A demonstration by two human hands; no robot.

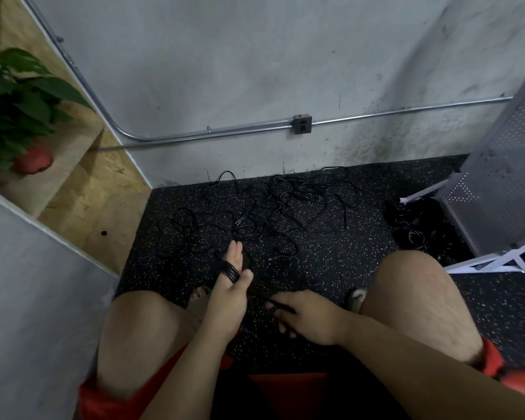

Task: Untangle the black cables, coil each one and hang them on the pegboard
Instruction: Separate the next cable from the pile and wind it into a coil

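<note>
Cable [230, 271] looped round straight fingers [234, 253] of left hand [234, 287] | right hand [305, 318] pinches its free run | tangle [270, 207] on floor [346, 253]

Grey concrete wall [225, 62] with conduit [225, 130] and outlet [302, 124], speckled black floor [340, 256], potted plant [22, 86] at left.

A left hand [234, 286] and a right hand [305, 319]: two hands. One part-coiled cable [232, 271], one tangle of black cables [285, 204], strands too snarled to count. One pegboard [503, 165], one outlet [302, 124], one plant [22, 95].
</note>
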